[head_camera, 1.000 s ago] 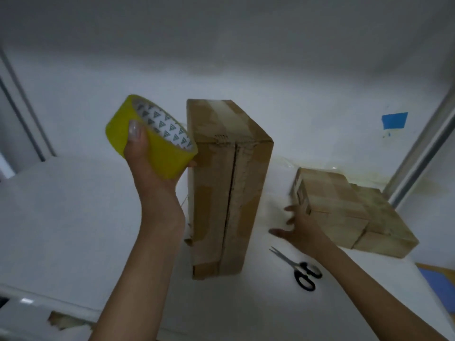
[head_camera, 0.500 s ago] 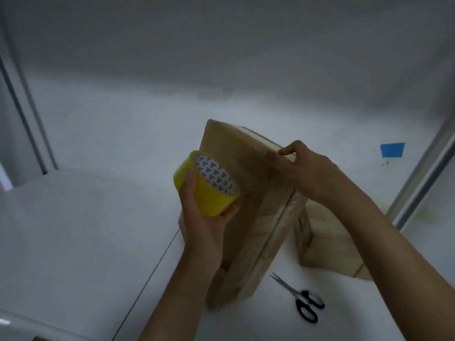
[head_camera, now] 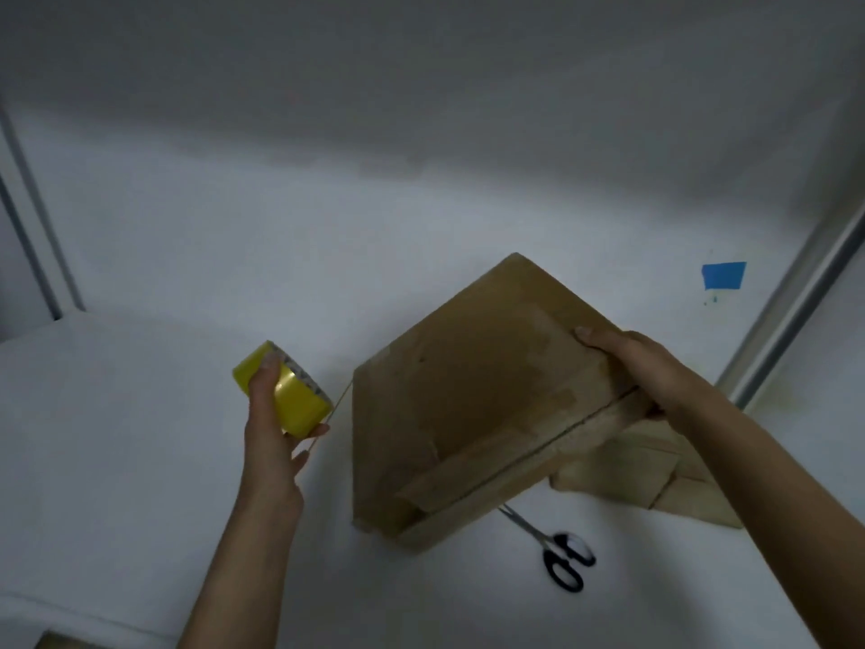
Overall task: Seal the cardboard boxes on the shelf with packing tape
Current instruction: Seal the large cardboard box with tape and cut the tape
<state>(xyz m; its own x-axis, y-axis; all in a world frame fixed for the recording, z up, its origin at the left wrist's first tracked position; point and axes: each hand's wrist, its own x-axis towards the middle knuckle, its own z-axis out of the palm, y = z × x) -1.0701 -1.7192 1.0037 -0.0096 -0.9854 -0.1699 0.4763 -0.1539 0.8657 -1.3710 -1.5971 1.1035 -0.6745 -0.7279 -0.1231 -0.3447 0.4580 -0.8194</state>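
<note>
Here the left hand (head_camera: 274, 414) fingers clamp the tape roll (head_camera: 285, 395); right hand (head_camera: 632, 367) fingers clasp the tilted box (head_camera: 477, 395)

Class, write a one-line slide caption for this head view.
Left hand holds tape; right hand tips box.

Both forearms are bare from the lower edge of the view up to the wrists, with no sleeve reaching into sight. The left hand (head_camera: 274, 426) is slim, with long fingers and fairly long, pale nails on the thumb and fingertips. The right hand (head_camera: 641, 367) is bare too, its knuckles rounded. No ring, watch, bracelet or glove shows on either.
</note>
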